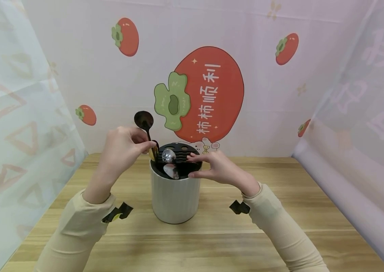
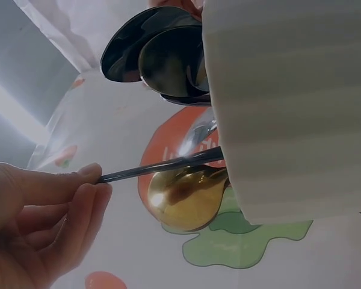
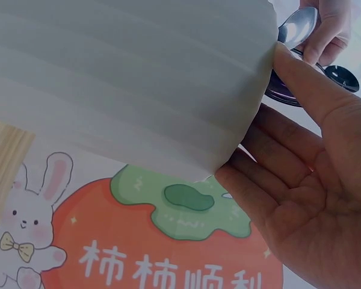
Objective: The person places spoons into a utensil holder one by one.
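A black round-bowled spoon (image 1: 143, 120) stands bowl-up at the left side of a white ribbed utensil holder (image 1: 175, 200). My left hand (image 1: 124, 145) pinches its thin handle between thumb and fingertips; in the left wrist view the handle (image 2: 162, 167) runs down to the holder's rim. My right hand (image 1: 217, 168) grips the holder's right rim, thumb toward the near side and fingers over the top. Two silver spoon heads, one round (image 1: 168, 155) and one oval (image 1: 170, 170), stick out of the holder. A gold spoon (image 2: 189, 198) and several dark spoon heads (image 2: 171, 60) show in the left wrist view.
The holder has a black slotted insert (image 1: 178, 148) at its top and stands on a wood-grain table (image 1: 246, 234). Behind hangs a pale cloth printed with persimmons (image 1: 219, 94). White sheets hang at the left (image 1: 18, 113) and right (image 1: 365, 124).
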`<state>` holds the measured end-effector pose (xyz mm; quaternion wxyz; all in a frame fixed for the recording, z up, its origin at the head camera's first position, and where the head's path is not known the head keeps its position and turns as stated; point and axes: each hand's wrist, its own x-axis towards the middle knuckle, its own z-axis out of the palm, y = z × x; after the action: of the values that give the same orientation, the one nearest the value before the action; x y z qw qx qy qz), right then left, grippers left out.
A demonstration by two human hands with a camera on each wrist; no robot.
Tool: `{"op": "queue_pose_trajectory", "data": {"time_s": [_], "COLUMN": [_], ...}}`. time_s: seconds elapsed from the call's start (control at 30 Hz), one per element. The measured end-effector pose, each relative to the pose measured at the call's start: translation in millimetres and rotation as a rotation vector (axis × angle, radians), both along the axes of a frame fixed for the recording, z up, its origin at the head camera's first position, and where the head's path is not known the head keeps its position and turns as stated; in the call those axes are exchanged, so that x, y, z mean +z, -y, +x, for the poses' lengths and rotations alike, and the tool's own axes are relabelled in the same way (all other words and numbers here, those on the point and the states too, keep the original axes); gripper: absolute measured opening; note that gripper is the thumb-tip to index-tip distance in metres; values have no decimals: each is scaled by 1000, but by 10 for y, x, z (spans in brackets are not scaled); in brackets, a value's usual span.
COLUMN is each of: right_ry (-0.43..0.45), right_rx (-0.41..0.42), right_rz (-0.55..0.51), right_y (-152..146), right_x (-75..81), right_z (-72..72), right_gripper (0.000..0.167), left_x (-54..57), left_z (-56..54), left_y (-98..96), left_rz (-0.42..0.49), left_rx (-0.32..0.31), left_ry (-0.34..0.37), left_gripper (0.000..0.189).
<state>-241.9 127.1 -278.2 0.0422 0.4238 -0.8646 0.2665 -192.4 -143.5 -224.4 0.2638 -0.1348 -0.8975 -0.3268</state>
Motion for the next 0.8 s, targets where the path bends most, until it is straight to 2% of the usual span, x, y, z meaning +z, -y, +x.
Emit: {"op": "queue_pose_trajectory", "data": {"time_s": [0.2,0.37,0.53,0.8], "right_ry": [-8,-4,-14,-3], "right_rx": [-1,3,12,7], "right_rz": [1,0,-9,-10], "right_y": [-3,-11,-8,-12], "right_x": [5,9,-3,-6], "right_z": [-2,-1,-5,-2], "right_gripper": [47,47,47,47], "left_x": [-5,-23,-87,-180], "left_z": [3,-5,-53,-114], "left_y": [-5,-6,7,19], "left_rz": [-27,-36,-43,-87], "left_rx": [-16,-25,-36,-38], "left_ry": [96,141,171,171], "left_gripper": [12,10,8,10]}}
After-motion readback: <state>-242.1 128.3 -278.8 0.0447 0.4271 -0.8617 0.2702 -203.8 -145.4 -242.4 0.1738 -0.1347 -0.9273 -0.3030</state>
